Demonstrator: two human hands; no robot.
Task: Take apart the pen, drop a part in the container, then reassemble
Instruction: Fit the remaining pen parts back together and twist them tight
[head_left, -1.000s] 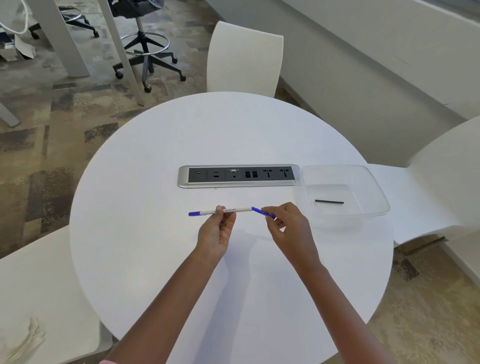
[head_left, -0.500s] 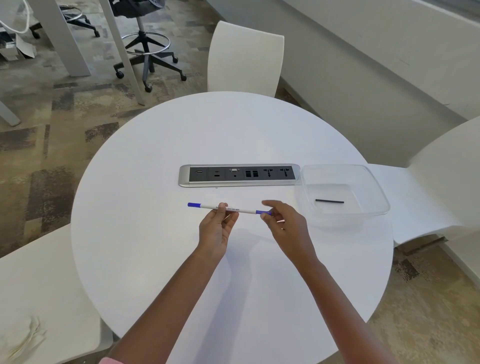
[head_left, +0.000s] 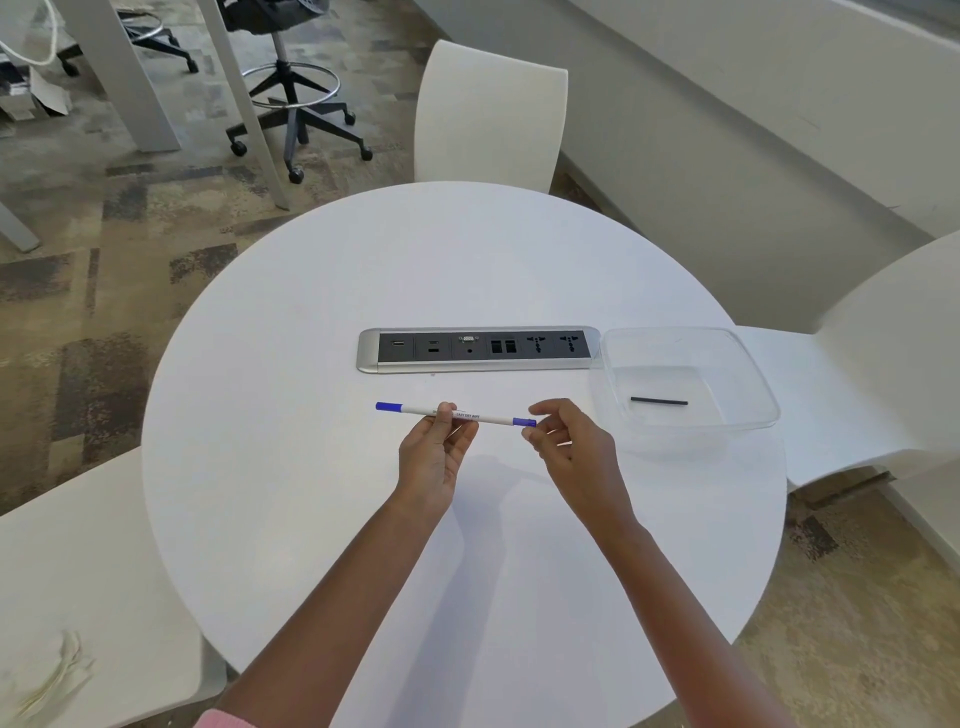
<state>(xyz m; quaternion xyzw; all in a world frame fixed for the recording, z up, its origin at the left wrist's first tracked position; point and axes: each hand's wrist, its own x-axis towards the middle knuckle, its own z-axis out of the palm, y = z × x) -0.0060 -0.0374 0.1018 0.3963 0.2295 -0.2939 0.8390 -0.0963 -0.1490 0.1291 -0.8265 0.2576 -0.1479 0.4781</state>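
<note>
A white pen (head_left: 493, 418) with blue ends is held level above the round white table (head_left: 322, 519). My left hand (head_left: 434, 457) pinches its barrel near the middle between thumb and fingertips. My right hand (head_left: 569, 447) is at the pen's right blue end. Its fingers are loosely curled with their tips at the end, and they do not wrap it. To the right, at the table's edge, stands a clear plastic container (head_left: 763, 389). A thin black pen part (head_left: 658, 401) lies on its floor.
A silver and black power socket strip (head_left: 478, 349) is set into the table just beyond the pen. White chairs stand behind (head_left: 488, 109), to the right (head_left: 883, 353) and to the near left (head_left: 78, 571). An office stool (head_left: 291, 98) stands on the carpet beyond.
My right hand has pushed the slanted blue end piece into line with the barrel, then eased back to the tip. The pen now reads as one straight piece, tilted slightly down to the right.
</note>
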